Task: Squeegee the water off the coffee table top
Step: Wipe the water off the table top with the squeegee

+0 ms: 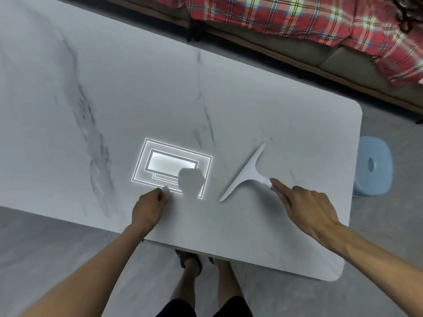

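Note:
A white T-shaped squeegee (246,173) lies flat on the grey marble-look coffee table (137,99), right of centre, its blade running diagonally. My right hand (306,204) reaches over the table with its index finger touching the end of the squeegee's handle; the fingers are not wrapped around it. My left hand (150,208) rests on the table near the front edge, loosely curled, fingertips on the surface, holding nothing. A bright reflection of a ceiling lamp (171,167) shines on the glossy top between the hands. Water on the surface is hard to make out.
A light blue plastic stool (372,167) stands on the floor beyond the table's right edge. A sofa with a red plaid blanket (320,21) runs along the far side. My feet (206,271) stand at the table's front edge on the grey floor.

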Available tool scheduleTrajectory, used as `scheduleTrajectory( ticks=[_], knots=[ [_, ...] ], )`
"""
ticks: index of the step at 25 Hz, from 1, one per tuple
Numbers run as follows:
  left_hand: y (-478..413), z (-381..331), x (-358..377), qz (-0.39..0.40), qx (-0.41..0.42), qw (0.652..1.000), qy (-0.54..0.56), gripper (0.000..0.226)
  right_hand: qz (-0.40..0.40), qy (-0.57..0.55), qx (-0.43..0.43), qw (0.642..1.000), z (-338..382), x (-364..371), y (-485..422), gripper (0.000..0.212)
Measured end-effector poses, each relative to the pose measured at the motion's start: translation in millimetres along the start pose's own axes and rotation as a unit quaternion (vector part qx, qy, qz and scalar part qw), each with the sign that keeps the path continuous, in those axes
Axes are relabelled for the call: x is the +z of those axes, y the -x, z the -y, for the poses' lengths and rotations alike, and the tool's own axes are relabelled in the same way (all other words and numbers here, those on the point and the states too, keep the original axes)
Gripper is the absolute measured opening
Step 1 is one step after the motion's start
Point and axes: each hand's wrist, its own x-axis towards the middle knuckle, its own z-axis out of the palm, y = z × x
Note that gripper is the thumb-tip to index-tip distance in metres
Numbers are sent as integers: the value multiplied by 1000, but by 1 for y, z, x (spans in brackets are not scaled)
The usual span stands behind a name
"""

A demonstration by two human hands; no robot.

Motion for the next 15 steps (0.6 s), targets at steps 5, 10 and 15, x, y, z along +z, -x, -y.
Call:
scheduleTrajectory(
  ticks=[5, 10, 15],
  knots=[
    [12, 27, -18, -86, -90, 991, 49, 50, -23, -36, -235, 971, 92, 11, -8, 41],
    [28, 75, -31, -176, -168, 964, 104, 35, 41, -31, -448, 892, 215, 52, -29, 36],
    [33, 109, -29, -147, -208, 961, 108, 13, 19, -16, -432, 902, 256, 62, -73, 45]
  ],
)
